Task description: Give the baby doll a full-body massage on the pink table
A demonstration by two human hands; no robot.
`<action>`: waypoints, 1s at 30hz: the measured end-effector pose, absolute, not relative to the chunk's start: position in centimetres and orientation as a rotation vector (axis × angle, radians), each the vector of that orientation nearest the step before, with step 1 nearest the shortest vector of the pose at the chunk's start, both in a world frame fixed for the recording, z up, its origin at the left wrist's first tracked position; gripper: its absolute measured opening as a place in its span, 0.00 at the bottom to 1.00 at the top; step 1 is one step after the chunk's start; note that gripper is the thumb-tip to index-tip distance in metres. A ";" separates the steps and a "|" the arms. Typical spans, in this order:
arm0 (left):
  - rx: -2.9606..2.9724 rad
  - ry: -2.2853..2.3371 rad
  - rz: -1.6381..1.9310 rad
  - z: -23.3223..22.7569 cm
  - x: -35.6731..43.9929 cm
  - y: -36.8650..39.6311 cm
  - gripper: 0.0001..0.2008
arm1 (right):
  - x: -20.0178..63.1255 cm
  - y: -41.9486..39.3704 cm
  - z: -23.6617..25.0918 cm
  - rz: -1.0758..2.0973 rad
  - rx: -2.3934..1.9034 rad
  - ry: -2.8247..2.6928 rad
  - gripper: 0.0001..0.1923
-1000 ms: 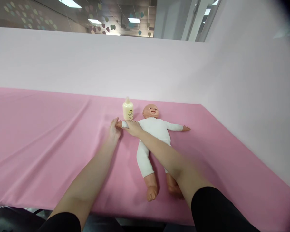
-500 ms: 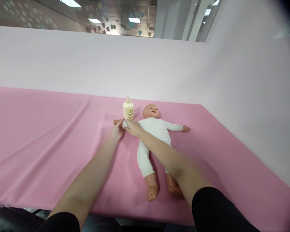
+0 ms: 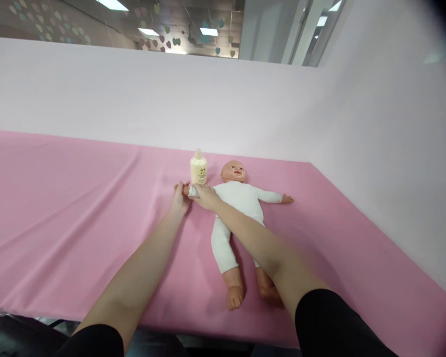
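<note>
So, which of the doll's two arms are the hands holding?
The doll's arm on the image left, next to the cream bottle. The left hand and right hand both hold it. The other arm lies free on the pink cloth.

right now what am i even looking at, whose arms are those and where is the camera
The camera sits on a person's head, looking forward and down, so the two bare arms are their own. On a pink cloth lies a baby doll in a white suit, face up, arms spread. A cream bottle stands upright beside its head. The left hand grips the doll's small hand, and the right hand rests on the white sleeve of that same arm. A pale wall rises behind.
</note>
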State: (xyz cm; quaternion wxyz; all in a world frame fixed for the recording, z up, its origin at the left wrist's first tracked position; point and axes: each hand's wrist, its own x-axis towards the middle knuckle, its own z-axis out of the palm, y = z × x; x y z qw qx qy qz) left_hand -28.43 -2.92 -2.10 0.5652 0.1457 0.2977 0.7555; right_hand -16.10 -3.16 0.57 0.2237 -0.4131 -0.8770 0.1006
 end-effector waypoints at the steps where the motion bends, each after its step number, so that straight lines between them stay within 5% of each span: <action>1: 0.341 0.708 1.794 -2.1 -28.5 -2.9 0.18 | -16.1 -3.1 0.5 0.281 -1.141 -2.421 0.19; 30: 0.368 0.962 1.948 -1.7 -28.6 -3.4 0.07 | -16.1 -3.1 0.2 0.302 -1.135 -2.473 0.19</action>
